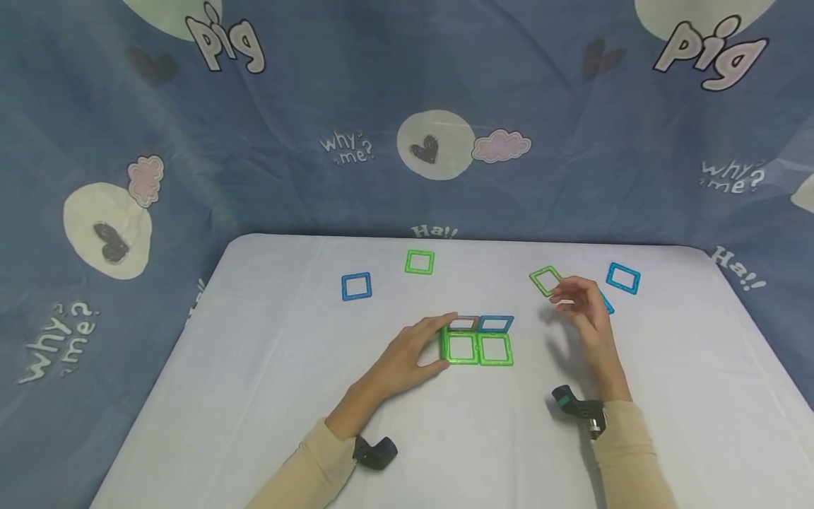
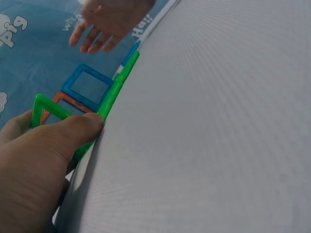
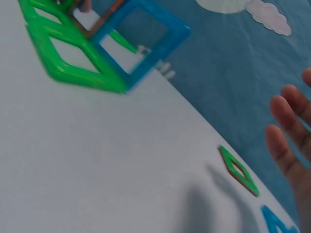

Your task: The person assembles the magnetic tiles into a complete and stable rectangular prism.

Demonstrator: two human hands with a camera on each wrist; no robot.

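Several magnetic tile frames stand joined in the middle of the table. Two green tiles [image 1: 496, 363] lie flat at the front. Behind them an orange tile [image 2: 73, 100] and a blue tile [image 2: 99, 73] stand up side by side. At the left edge, an upright green tile [image 2: 53, 108] is pinched by my left hand [image 1: 407, 357], its thumb at the near lower corner and fingers at the far top. My right hand [image 1: 588, 318] hovers to the right with loosely bent fingers and holds nothing. It overlaps a loose green tile [image 1: 537, 285] in the head view.
A loose blue tile [image 1: 345, 287] and a green tile [image 1: 420, 272] lie at the back left. Another blue tile [image 1: 626, 268] lies at the back right, with one more blue tile [image 1: 608, 304] partly hidden behind the right hand. Patterned blue cloth [image 1: 286, 184] hangs behind the white table [image 1: 254, 367].
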